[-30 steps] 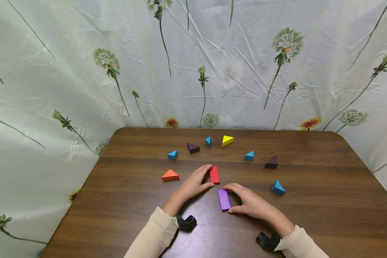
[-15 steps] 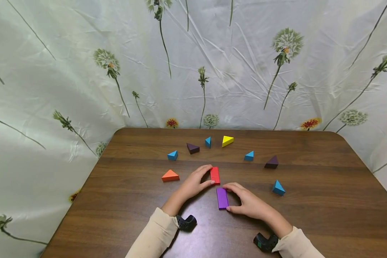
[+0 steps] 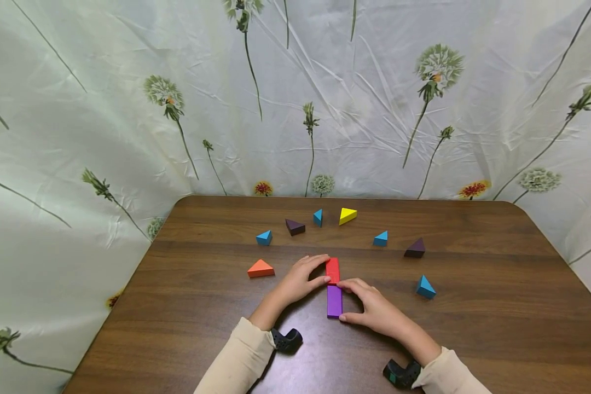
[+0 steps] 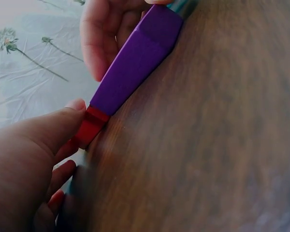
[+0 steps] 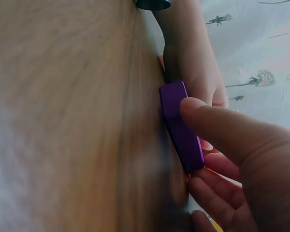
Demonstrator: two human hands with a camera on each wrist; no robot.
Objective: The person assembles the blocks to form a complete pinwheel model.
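Observation:
A red rectangular block [image 3: 332, 270] and a purple rectangular block [image 3: 334, 302] lie end to end on the table, the red one farther away. My left hand [image 3: 297, 280] grips the red block from the left, its thumb at the near end and fingers at the far end. From the right, my right hand [image 3: 376, 309] holds the purple block between the thumb at its near corner and the fingers at its far end. In the left wrist view, the purple block [image 4: 135, 58] meets the red block [image 4: 93, 124]. The right wrist view shows the right thumb on the purple block [image 5: 181, 125].
Triangular blocks lie around the hands: an orange one [image 3: 261, 268] at left, a yellow one [image 3: 347, 215] at the back, a dark purple one [image 3: 415, 248] and a blue one [image 3: 426, 287] at right, plus several more. A flowered curtain [image 3: 295, 82] hangs behind the table [image 3: 177, 328].
The purple block has slid left and straightened with my right hand, from apart to against the red block's near end. The red block has shifted slightly right and nearer with my left hand.

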